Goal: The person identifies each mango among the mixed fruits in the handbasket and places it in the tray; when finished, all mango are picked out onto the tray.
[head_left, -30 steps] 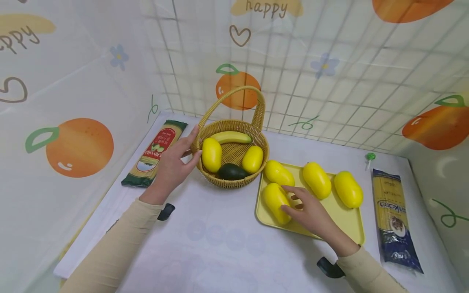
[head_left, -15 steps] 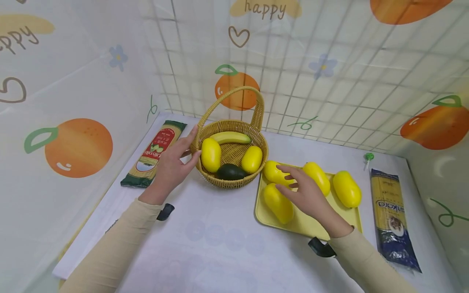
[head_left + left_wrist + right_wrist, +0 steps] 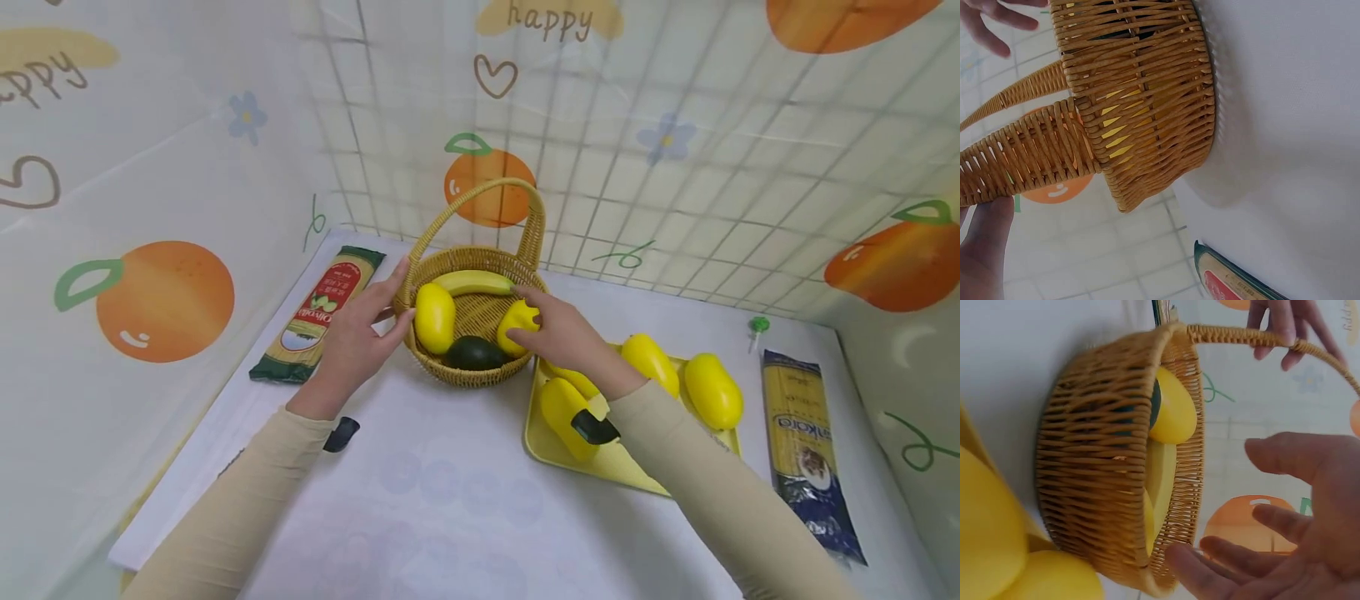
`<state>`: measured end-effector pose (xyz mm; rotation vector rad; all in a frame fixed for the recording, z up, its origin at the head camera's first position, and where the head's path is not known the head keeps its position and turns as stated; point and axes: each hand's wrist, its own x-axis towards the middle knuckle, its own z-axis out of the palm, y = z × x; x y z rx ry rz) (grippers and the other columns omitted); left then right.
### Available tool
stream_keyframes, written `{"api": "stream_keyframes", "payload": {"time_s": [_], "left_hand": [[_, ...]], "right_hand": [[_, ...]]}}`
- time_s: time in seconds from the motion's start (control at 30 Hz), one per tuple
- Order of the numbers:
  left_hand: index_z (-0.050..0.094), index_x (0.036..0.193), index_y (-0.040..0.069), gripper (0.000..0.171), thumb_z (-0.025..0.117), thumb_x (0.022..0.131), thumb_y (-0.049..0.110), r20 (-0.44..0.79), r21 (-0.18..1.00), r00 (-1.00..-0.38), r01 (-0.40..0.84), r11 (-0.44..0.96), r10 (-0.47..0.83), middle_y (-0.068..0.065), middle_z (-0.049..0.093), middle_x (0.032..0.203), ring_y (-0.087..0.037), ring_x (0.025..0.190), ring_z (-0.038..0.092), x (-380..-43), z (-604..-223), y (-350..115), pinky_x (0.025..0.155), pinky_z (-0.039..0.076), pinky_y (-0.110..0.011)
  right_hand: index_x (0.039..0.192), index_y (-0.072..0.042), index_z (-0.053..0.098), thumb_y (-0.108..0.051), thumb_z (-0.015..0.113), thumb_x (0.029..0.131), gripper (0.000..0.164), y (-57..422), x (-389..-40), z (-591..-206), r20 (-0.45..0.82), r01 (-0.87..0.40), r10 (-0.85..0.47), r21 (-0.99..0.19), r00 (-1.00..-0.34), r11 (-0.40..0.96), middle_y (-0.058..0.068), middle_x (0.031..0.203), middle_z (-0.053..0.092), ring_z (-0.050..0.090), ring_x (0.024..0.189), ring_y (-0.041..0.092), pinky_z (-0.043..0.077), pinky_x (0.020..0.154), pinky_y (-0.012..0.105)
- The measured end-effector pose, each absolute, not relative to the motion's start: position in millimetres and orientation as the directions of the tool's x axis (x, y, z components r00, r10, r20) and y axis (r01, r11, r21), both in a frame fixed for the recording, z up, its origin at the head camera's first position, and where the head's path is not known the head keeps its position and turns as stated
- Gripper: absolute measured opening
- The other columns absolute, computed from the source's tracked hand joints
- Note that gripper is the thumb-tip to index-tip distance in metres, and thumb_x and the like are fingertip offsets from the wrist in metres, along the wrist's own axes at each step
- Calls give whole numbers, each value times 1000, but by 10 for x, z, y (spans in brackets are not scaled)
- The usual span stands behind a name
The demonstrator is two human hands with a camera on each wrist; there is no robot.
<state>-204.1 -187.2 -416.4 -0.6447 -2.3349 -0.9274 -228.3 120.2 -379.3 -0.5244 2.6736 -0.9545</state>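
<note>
1. Left of the basket we've got a red-and-green spaghetti pack point(image 3: 318, 315) lying flat. We'd guess it's parked out of the way.
2. The left hand point(image 3: 351, 350) is at the basket's left side, thumb and fingers pinching the foot of the handle point(image 3: 480, 190), likely to steady things.
3. Then the wicker basket point(image 3: 468, 377) itself, upright on the white table point(image 3: 450, 517). Going round its wall: a left mango point(image 3: 435, 318), a banana point(image 3: 476, 282) at the back, an avocado point(image 3: 476, 353) in front and a right mango point(image 3: 513, 325).
4. The right hand point(image 3: 573, 342) is over the basket's right rim, fingers apart and a little bent, nothing in them. We can't tell if a fingertip touches.
5. Just right of the basket we see a yellow tray point(image 3: 626, 471) with four mangoes point(image 3: 650, 364), two partly behind the right arm. Handy reach, so the placement makes sense to us.
6. Well right of the basket: a green lollipop point(image 3: 759, 324) and a blue-and-yellow spaghetti pack point(image 3: 802, 442), seemingly set aside too.
</note>
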Motion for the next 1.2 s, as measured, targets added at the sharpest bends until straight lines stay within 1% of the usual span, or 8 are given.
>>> {"api": "stream_keyframes", "payload": {"time_s": [0.13, 0.23, 0.37, 0.47, 0.53, 0.7, 0.97, 1.2], "left_hand": [[40, 158, 24, 75, 75, 92, 9, 636, 461, -736, 603, 651, 231, -10, 70, 117, -24, 103, 68, -2045, -4169, -1867, 85, 62, -40], [40, 158, 24, 75, 74, 93, 11, 637, 452, -734, 603, 657, 235, -10, 70, 118, -24, 102, 68, -2051, -4168, -1860, 84, 62, -40], [39, 158, 25, 75, 74, 93, 12, 635, 448, -734, 604, 659, 241, -10, 70, 119, -23, 102, 68, -2065, -4163, -1853, 85, 62, -39], [39, 158, 25, 76, 74, 93, 12, 636, 445, -733, 604, 661, 241, -9, 70, 120, -23, 103, 68, -2071, -4162, -1858, 85, 62, -39], [39, 158, 24, 76, 74, 93, 12, 639, 443, -731, 604, 663, 240, -10, 70, 118, -23, 102, 68, -2070, -4164, -1863, 84, 62, -39], [39, 158, 25, 76, 75, 92, 12, 632, 452, -738, 599, 660, 237, -10, 70, 113, -23, 100, 68, -2062, -4171, -1867, 84, 62, -40], [39, 158, 25, 77, 75, 92, 11, 632, 459, -739, 599, 656, 233, -9, 70, 112, -23, 101, 68, -2071, -4191, -1882, 84, 62, -39], [39, 158, 24, 76, 74, 92, 10, 634, 458, -738, 601, 656, 233, -10, 70, 111, -24, 99, 68, -2057, -4177, -1882, 84, 62, -40]], "right_hand": [[162, -12, 26, -35, 68, 97, 80, 1063, -2424, -3830, -213, -213, -396, -575, -893, 790, 19, 145, 55, 56, 124, 34, 47, 107, 50], [162, -10, 24, -35, 68, 95, 84, 983, -2500, -3922, -247, -191, -378, -552, -892, 812, 17, 138, 59, 57, 114, 31, 47, 104, 47], [160, -7, 28, -35, 69, 95, 82, 910, -2569, -4052, -231, -192, -361, -535, -903, 823, 19, 150, 49, 51, 129, 33, 43, 111, 48], [159, -5, 31, -38, 68, 96, 80, 861, -2623, -4109, -226, -177, -328, -506, -917, 844, 22, 157, 40, 41, 142, 37, 38, 116, 52], [158, -4, 32, -40, 66, 97, 79, 828, -2660, -4143, -223, -162, -303, -491, -927, 856, 24, 157, 37, 40, 142, 39, 38, 116, 52], [155, -2, 36, -41, 64, 98, 75, 751, -2732, -4231, -207, -152, -279, -476, -938, 866, 26, 156, 35, 52, 128, 38, 46, 110, 49], [152, -8, 44, -16, 70, 91, 67, 716, -2798, -4301, -185, -256, -403, -525, -896, 812, 14, 159, 32, 50, 130, 31, 45, 109, 43], [153, -8, 43, -32, 70, 94, 69, 702, -2796, -4321, -180, -236, -370, -509, -911, 828, 21, 156, 37, 46, 136, 34, 41, 114, 47]]}}
